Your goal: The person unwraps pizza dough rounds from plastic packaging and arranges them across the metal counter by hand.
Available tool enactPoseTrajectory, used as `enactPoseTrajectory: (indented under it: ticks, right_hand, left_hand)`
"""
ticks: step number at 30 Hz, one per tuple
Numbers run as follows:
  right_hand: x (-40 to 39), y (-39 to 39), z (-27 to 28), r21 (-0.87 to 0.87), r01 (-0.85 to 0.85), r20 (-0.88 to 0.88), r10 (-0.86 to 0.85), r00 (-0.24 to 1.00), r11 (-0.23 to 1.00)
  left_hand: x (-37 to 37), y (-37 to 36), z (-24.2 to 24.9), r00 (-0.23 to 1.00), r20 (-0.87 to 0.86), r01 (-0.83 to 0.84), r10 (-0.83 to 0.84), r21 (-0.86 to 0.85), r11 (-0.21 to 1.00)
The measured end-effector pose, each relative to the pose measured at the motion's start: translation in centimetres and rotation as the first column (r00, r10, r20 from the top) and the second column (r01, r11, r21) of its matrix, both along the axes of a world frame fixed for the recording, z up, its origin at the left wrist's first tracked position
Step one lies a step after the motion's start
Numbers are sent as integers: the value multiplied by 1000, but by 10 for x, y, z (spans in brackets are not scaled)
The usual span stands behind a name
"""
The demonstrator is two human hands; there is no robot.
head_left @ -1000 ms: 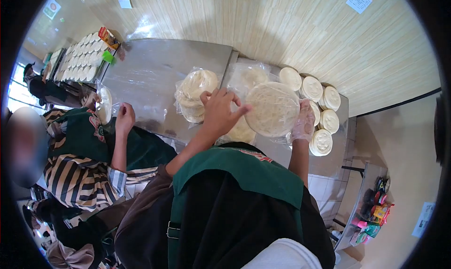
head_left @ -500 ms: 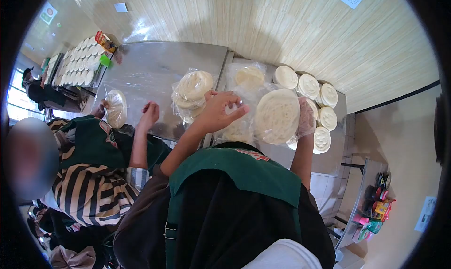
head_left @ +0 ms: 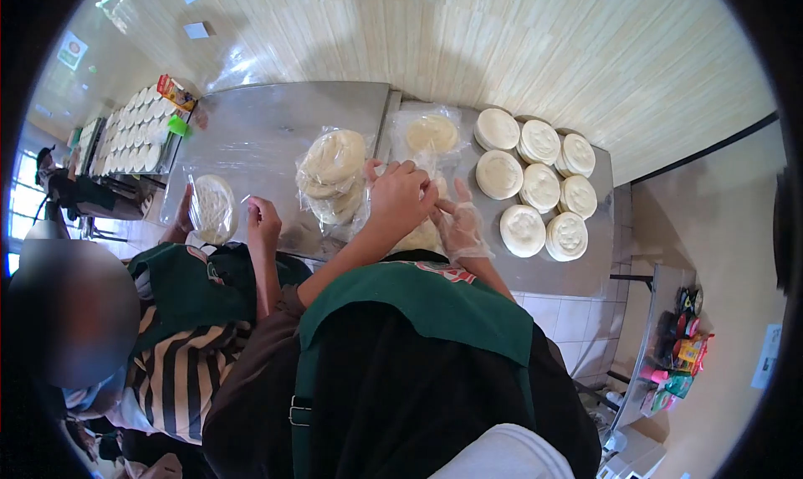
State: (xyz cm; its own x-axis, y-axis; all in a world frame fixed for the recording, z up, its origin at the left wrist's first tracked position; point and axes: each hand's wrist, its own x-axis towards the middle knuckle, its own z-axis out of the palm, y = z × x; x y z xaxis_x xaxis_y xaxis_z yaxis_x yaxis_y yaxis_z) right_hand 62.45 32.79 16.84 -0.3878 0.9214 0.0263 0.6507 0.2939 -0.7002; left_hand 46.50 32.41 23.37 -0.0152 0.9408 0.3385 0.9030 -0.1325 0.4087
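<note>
My left hand (head_left: 400, 196) has its fingers curled and pinching a clear plastic bag (head_left: 432, 166) in front of my chest. Close against it, my right hand (head_left: 465, 228), in a clear plastic glove, has fingertips closing on the same bag, partly hidden by the left hand. A round pale flatbread (head_left: 416, 238) in clear plastic lies below my hands, mostly covered by them. Another bagged flatbread (head_left: 432, 133) lies just beyond. To the left stands a pile of bagged flatbreads (head_left: 333, 157).
Several stacks of uncovered flatbreads (head_left: 539, 188) stand on the metal table (head_left: 562, 280) at right. On my left, a co-worker's hand (head_left: 264, 221) is near a bagged flatbread (head_left: 214, 209). A side shelf (head_left: 648, 345) holds coloured packets. A wall closes off the back.
The large bagged flatbread has left its raised place by my right hand. That hand has moved left to meet my left hand at the bag. The view has shifted slightly.
</note>
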Motion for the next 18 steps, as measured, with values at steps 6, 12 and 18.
enactPoseTrajectory:
  ticks: [6, 12, 18]
  right_hand:
    - [-8, 22, 11, 83, 180, -88, -173, 981, 980]
    - [22, 46, -9, -117, 341, -402, -358, 842, 933]
    - [100, 57, 16, -440, 297, -691, -530, 491, 848]
  left_hand:
    - [2, 9, 12, 1000, 24, 10, -10, -31, 999]
    - [-2, 10, 27, 988, 124, 93, -91, -14, 996]
    - [-45, 17, 15, 905, 423, 21, 47, -156, 988]
